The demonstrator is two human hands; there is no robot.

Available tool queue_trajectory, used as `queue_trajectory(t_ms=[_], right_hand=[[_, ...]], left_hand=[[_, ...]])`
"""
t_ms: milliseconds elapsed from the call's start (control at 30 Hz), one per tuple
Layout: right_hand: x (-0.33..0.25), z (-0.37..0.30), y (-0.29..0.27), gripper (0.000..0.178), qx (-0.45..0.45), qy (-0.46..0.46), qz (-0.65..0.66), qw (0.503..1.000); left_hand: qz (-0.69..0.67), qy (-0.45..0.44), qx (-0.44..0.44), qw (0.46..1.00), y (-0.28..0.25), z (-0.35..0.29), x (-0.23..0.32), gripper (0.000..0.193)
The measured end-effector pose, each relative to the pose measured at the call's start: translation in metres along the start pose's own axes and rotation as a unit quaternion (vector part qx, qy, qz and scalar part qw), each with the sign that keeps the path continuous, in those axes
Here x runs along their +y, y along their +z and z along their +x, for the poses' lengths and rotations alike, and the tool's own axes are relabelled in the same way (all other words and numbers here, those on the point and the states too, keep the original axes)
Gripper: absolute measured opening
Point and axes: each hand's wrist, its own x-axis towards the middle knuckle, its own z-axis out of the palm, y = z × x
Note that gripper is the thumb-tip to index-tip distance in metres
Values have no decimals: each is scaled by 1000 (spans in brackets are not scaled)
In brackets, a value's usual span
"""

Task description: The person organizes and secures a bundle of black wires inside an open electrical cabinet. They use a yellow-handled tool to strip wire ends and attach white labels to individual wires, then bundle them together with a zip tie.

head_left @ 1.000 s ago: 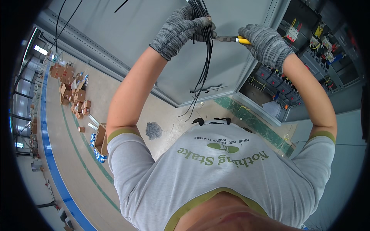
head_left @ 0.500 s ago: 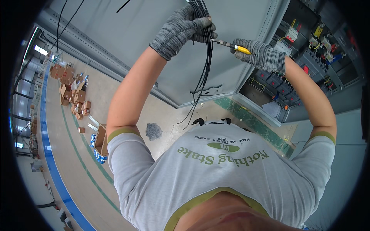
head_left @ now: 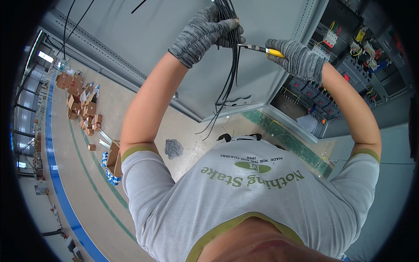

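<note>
In a grey knit glove, my left hand [head_left: 205, 35] is closed round a bundle of thin black wires [head_left: 228, 65] in front of a grey cabinet panel. The loose wire ends hang below that hand and curve toward the floor. My right hand [head_left: 299, 59], gloved alike, grips a pair of pliers [head_left: 257, 49] with yellow handles. The pliers' metal jaws point left and meet the right side of the bundle, just below my left fingers. Whether a wire lies between the jaws is too small to tell.
An open cabinet with breakers and wiring [head_left: 331, 83] stands to the right. The grey panel [head_left: 279, 22] spans the area behind my hands. Cardboard boxes [head_left: 89, 109] lie on the floor at left, with an open carton [head_left: 115, 159] nearer me. A crumpled grey thing [head_left: 173, 149] rests on the floor.
The pliers have shifted slightly left and up against the wires, and my right fingers sit differently on the handles. The lower wire ends have swung a little left; one strand now hangs apart at the right.
</note>
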Motion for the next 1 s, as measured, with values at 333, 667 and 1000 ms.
queue_trajectory(t_ms=[333, 667, 1000], right_hand=[[-9, -6, 8, 31, 4, 47, -54, 997], [-13, -10, 0, 27, 11, 59, -111, 992], [-9, -3, -1, 39, -9, 58, -13, 998]], left_hand=[[6, 19, -3, 1000, 0, 0, -4, 31], [-66, 13, -26, 997, -1, 5, -4, 19], [-44, 11, -15, 999, 1, 3, 1, 20]])
